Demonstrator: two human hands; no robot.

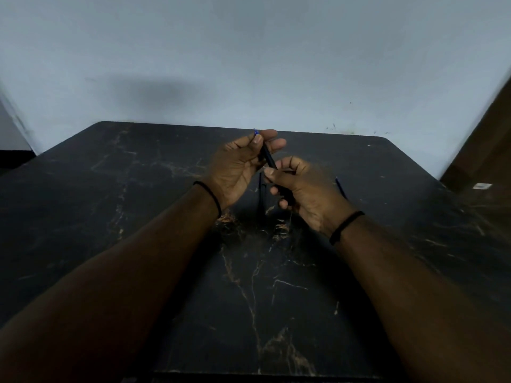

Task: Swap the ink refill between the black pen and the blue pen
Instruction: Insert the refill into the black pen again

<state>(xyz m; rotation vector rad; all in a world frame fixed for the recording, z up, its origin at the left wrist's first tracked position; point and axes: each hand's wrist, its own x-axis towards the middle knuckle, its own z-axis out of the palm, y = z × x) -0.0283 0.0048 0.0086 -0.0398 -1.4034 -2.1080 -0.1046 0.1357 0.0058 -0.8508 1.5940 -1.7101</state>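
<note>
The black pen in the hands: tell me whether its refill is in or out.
In, partly at least: a blue tip pokes out of the black pen beyond the left hand. How deeply it sits cannot be told.

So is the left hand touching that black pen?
Touching. The head view shows the left hand with its thumb and fingers pinched round the upper end of the black pen, no gap between them.

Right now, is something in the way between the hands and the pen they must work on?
Nothing visible is. The left hand pinches the upper end of the black pen, and the right hand holds its lower end. A thin blue part lies on the table beyond the right hand.
</note>
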